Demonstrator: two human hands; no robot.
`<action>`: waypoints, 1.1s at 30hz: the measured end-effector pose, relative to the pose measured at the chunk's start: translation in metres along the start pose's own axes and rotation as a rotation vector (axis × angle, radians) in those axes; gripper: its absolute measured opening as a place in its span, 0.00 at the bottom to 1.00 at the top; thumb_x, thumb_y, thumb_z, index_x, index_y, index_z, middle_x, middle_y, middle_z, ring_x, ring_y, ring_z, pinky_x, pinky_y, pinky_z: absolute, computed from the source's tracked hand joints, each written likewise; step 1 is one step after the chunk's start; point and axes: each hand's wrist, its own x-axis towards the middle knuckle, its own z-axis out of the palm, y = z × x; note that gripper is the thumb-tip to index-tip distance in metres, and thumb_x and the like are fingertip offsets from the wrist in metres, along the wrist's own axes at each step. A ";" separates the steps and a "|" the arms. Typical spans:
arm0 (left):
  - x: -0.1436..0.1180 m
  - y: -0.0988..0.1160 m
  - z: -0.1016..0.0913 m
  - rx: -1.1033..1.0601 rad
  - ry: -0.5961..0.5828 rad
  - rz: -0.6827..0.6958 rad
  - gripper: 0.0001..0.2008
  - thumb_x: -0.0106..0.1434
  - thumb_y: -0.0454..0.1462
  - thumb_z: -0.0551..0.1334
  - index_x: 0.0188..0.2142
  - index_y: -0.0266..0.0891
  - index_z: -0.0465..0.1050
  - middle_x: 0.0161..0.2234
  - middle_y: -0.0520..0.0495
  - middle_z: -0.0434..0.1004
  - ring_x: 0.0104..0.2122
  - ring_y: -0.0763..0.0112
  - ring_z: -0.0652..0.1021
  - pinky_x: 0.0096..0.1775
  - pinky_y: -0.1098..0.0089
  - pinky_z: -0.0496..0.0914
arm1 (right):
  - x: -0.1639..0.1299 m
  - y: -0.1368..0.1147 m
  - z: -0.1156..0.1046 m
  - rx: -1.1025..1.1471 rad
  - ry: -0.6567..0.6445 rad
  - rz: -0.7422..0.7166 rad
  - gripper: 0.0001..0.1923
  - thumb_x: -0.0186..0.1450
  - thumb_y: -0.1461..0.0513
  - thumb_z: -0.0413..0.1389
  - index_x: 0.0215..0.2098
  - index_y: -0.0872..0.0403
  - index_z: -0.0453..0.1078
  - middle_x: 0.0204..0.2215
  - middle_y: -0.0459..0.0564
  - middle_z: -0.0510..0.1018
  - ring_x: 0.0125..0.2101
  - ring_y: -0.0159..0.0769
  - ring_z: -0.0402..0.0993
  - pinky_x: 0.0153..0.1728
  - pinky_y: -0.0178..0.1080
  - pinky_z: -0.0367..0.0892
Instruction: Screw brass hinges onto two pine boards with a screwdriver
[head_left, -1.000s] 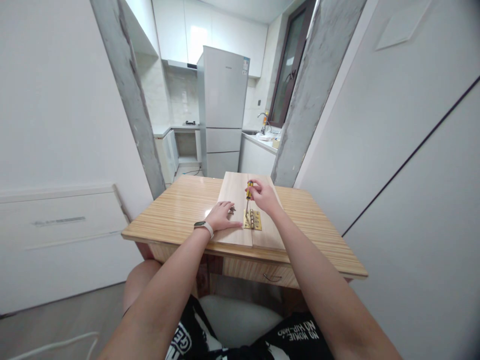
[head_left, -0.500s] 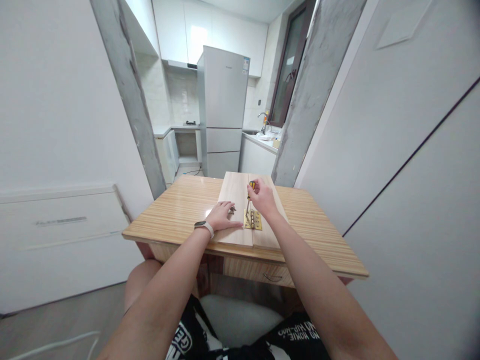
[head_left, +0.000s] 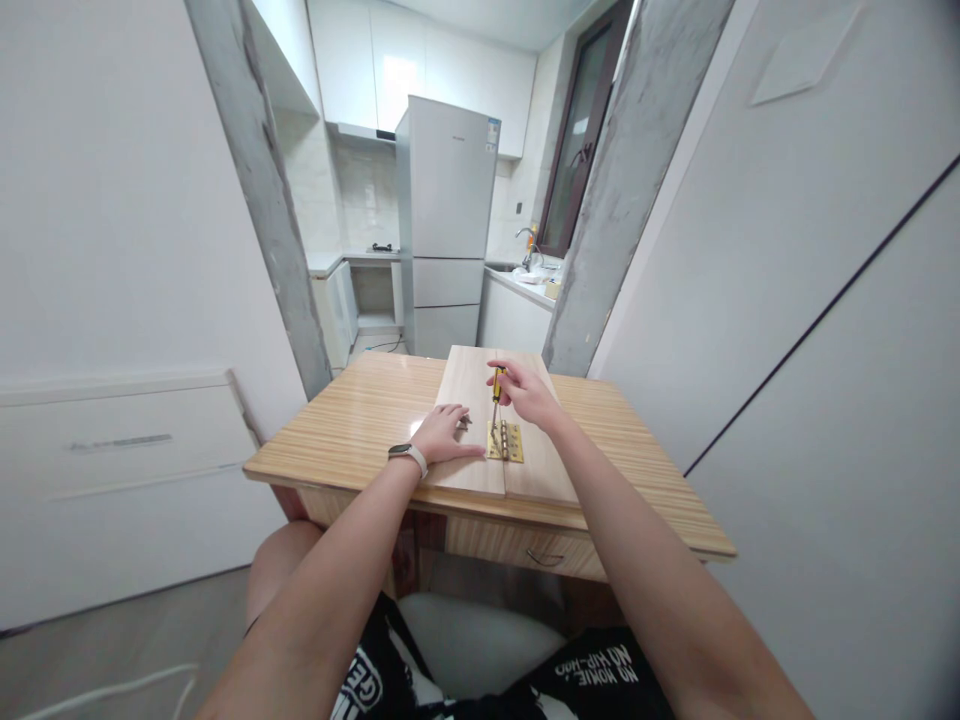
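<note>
We record a worktop of glossy, striped yellow-brown wood grain [head_left: 375, 400]. On it two flat, pale wooden boards lie side by side, a left board [head_left: 469, 478] and a right board [head_left: 536, 475], meeting along a straight seam. Of our two hands, the left hand [head_left: 441, 434] rests palm down on the left board, fingers loosely spread, thumb stretched towards the seam. The right hand [head_left: 531, 394] is curled around the handle of a yellow-and-black-handled screwdriver [head_left: 498, 385], held steeply, tip down. A rectangular brass-coloured metal hinge [head_left: 514, 441] lies flat across the seam, just beside the left thumb tip; the screwdriver's tip is at its left leaf, the exact contact too small to make out. Small dark metal pieces [head_left: 465, 422] lie by the left fingers; we cannot tell whether those fingers touch them.
</note>
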 end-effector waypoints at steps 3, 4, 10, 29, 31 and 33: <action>0.000 -0.001 0.000 -0.001 0.001 -0.001 0.53 0.52 0.70 0.67 0.67 0.41 0.67 0.66 0.37 0.69 0.67 0.45 0.68 0.68 0.51 0.61 | 0.001 -0.001 -0.002 -0.023 -0.010 0.010 0.23 0.69 0.53 0.56 0.60 0.51 0.69 0.39 0.50 0.81 0.23 0.29 0.72 0.28 0.35 0.72; 0.000 -0.001 0.000 -0.001 0.000 -0.002 0.53 0.52 0.70 0.67 0.67 0.41 0.67 0.67 0.37 0.69 0.67 0.45 0.68 0.68 0.51 0.61 | 0.002 0.000 -0.003 -0.035 -0.004 0.015 0.23 0.69 0.53 0.56 0.60 0.51 0.69 0.39 0.50 0.81 0.23 0.29 0.71 0.27 0.36 0.72; -0.001 -0.001 0.000 -0.004 -0.004 0.004 0.53 0.52 0.70 0.67 0.67 0.40 0.67 0.66 0.36 0.70 0.66 0.45 0.68 0.68 0.52 0.61 | 0.006 0.002 -0.012 -0.186 0.021 -0.053 0.13 0.68 0.56 0.56 0.48 0.51 0.73 0.36 0.50 0.84 0.33 0.36 0.78 0.37 0.39 0.73; 0.001 0.000 0.002 0.013 0.002 0.010 0.53 0.52 0.71 0.66 0.66 0.40 0.67 0.66 0.36 0.69 0.66 0.45 0.68 0.68 0.52 0.61 | -0.012 -0.023 0.022 -0.690 0.441 0.028 0.14 0.70 0.58 0.57 0.51 0.51 0.78 0.37 0.56 0.85 0.40 0.48 0.82 0.45 0.44 0.72; 0.001 -0.001 0.002 0.014 0.003 0.013 0.54 0.52 0.71 0.66 0.67 0.39 0.67 0.66 0.36 0.69 0.66 0.45 0.68 0.68 0.52 0.61 | -0.011 -0.018 0.021 -0.586 0.393 -0.001 0.13 0.70 0.57 0.58 0.49 0.51 0.78 0.37 0.55 0.84 0.40 0.47 0.82 0.45 0.45 0.74; 0.001 -0.002 0.002 0.015 0.001 0.014 0.54 0.52 0.71 0.66 0.67 0.39 0.67 0.66 0.36 0.69 0.66 0.45 0.68 0.68 0.52 0.61 | -0.007 -0.011 0.016 -0.367 0.320 -0.020 0.12 0.69 0.56 0.58 0.48 0.50 0.77 0.39 0.53 0.83 0.41 0.46 0.82 0.40 0.44 0.77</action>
